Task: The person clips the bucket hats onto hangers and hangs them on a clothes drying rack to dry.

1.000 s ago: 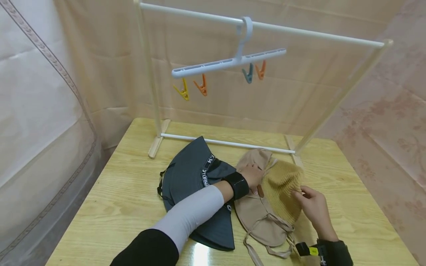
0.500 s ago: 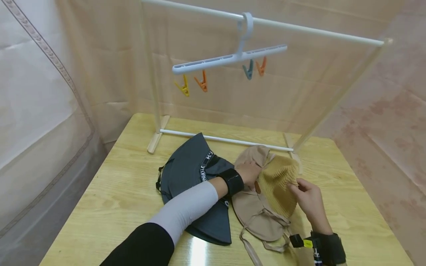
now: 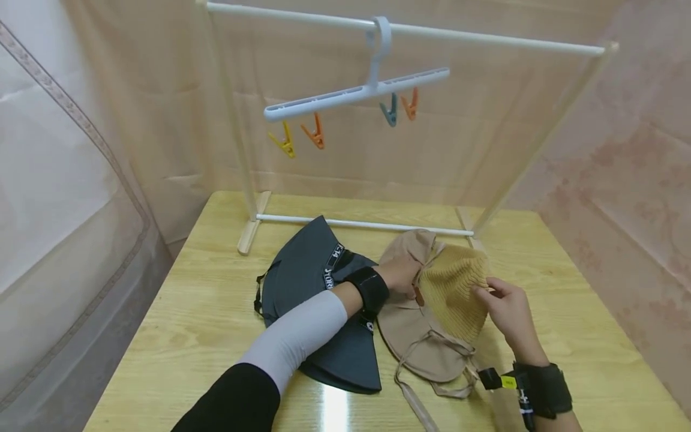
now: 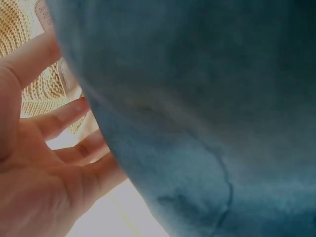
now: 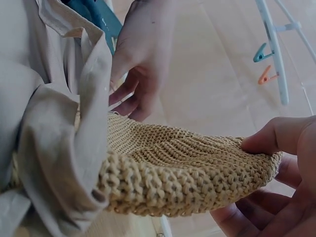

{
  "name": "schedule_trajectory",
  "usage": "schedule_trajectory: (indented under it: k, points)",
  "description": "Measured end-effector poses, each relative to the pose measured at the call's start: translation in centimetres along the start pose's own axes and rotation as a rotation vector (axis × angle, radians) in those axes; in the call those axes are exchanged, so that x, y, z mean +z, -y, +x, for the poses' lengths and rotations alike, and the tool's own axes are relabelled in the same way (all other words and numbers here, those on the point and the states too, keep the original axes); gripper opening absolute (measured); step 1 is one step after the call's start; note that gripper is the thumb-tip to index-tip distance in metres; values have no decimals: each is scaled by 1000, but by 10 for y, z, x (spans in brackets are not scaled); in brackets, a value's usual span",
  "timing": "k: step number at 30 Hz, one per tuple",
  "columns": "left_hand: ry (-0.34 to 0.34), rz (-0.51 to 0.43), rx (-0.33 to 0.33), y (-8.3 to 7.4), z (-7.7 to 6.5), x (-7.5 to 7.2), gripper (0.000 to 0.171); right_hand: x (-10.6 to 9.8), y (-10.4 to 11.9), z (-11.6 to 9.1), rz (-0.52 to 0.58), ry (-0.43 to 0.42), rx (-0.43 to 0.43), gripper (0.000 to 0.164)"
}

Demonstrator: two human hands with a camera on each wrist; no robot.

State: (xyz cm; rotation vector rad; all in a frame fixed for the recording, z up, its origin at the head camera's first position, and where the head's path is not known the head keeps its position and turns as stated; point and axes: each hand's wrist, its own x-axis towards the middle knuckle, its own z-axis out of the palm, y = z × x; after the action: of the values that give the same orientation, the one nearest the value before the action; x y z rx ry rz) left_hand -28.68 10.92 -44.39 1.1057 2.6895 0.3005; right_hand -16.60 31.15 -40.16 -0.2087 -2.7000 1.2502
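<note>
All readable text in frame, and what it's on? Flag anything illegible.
"E-14", apparently, on the band of the dark hat.
"STOR", same band; the rest is hidden.
"AN", seemingly, on the small tag by the yellowish knit piece; the rest is blurred or covered.
Too small to read: yellow label by the right wristband; white mark on the band's lower part.

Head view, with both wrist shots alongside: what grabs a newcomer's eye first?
Probably the pale hanger on the white top bar, with four colored clips beneath. Below, a dark hat lies on the table; beside it, the right hand pinches the edge of yellow knit fabric.
</note>
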Motion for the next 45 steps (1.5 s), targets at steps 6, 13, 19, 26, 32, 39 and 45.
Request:
schedule_trajectory:
  k: [6,13,19,26,32,39,45]
  points:
    - [-51,-91,-16,5,-2,2,51,-2,4,-1,4,37,4,48]
    - [-148,-202,29,3,-8,-3,36,-6,9,1,-41,82,8,54]
    - [-189,-235,54,-1,-9,-6,44,-6,15,3,-57,71,-57,44]
    - [-322,-300,115,-3,-6,-6,38,-3,22,6,-46,21,-184,33]
    - [-406,-274,155,-5,-3,-12,33,0,29,9,2,19,-282,33]
    - [-489,-295,188,-7,-3,-11,25,3,29,6,78,33,-335,31]
    - [-567,-334,180,-7,-4,-10,22,3,30,8,76,29,-355,29]
